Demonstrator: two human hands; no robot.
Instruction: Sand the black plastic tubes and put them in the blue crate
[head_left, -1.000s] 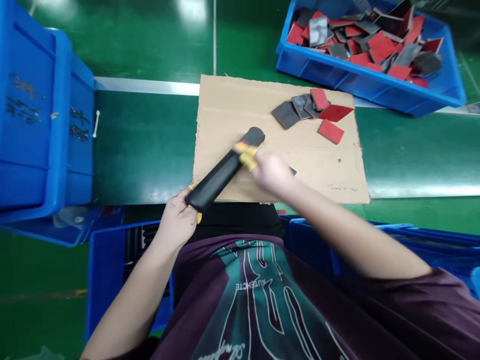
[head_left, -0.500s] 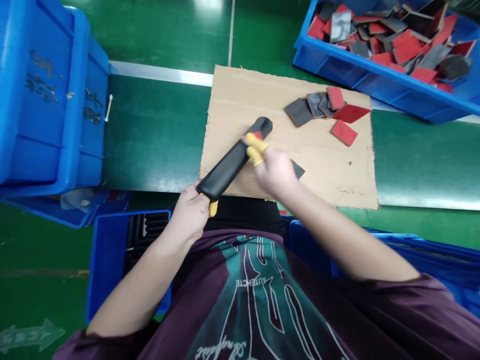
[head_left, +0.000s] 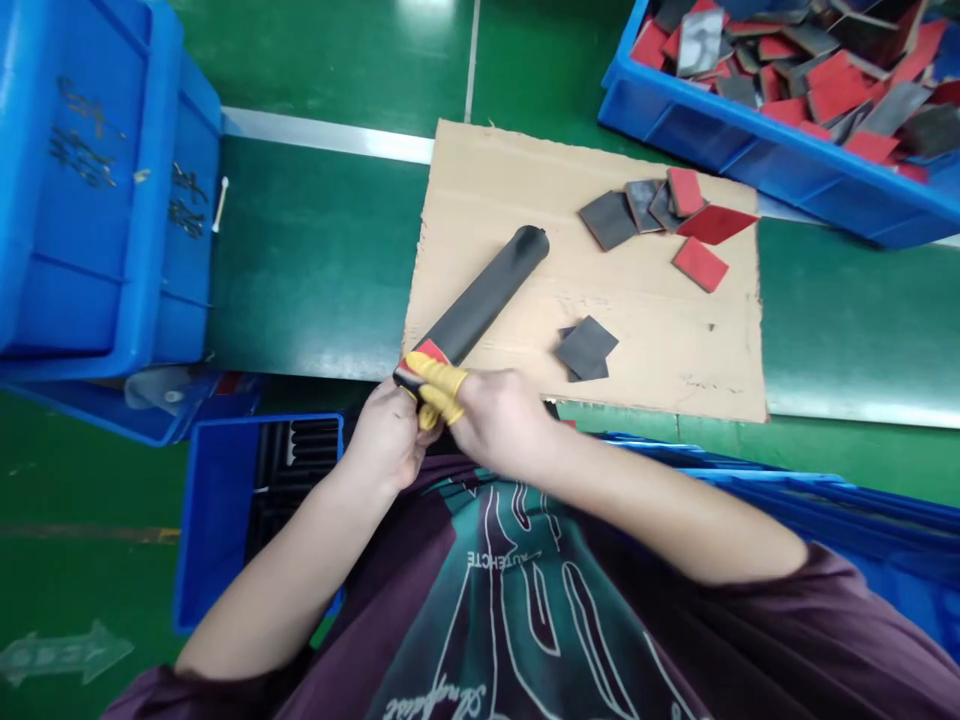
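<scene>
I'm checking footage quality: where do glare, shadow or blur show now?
Head view: bright glare on the floor at the top edge, softer sheen on the bench; head view: deep shade inside the lower-left crate; head view: tube fairly sharp.

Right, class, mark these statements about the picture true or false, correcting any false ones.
1. The left hand and right hand are both at the near end of the black tube. True.
2. The right hand touches nothing. False: it touches a red pad at the tube.
3. Loose pads lie on the cardboard. True.
4. All the loose pads show red faces. False: several show dark faces.
5. A blue bin of pads stands at upper right. True.
</scene>
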